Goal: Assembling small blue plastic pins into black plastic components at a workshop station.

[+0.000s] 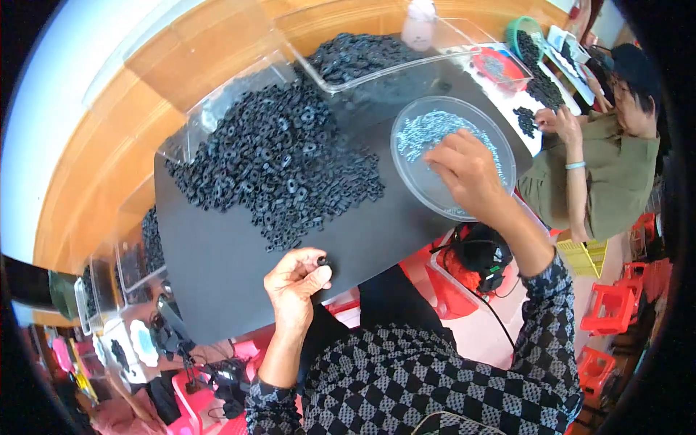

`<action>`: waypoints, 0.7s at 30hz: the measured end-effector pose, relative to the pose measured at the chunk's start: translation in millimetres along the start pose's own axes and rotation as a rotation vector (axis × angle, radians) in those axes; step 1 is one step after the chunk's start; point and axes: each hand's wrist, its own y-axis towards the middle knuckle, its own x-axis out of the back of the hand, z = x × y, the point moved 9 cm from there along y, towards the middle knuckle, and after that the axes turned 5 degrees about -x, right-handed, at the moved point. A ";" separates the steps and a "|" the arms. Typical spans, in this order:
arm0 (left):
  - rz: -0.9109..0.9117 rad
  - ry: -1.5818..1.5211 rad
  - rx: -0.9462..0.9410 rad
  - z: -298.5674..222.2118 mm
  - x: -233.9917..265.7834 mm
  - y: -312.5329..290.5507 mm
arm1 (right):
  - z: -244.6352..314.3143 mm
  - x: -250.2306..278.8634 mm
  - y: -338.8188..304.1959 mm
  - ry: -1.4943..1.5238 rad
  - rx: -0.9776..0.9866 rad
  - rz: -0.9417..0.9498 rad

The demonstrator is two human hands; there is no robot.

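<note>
Near the front edge of the dark table, my left hand [296,284] pinches a small black plastic part [322,260] between thumb and forefinger. My right hand [465,168] is over a round clear plastic tub [403,177], its thumb and fingertips drawn together. Whatever those fingertips hold is too small to make out. Inside the tub lie many small, thin, silvery-blue metal pieces [428,132], mostly toward its far side. A large heap of loose black plastic parts [268,138] spreads over the table to the left of the tub.
Clear plastic bins [326,85] with more black parts stand along the far side of the dark table [210,290]. At the right, a co-worker [609,152] handles black parts on a white surface. Red stools [612,308] stand on the floor at the right.
</note>
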 end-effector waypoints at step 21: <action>0.035 0.044 -0.096 4.9 -0.2 -2.2 | -61.6 5.3 -40.5 -0.051 -0.311 0.032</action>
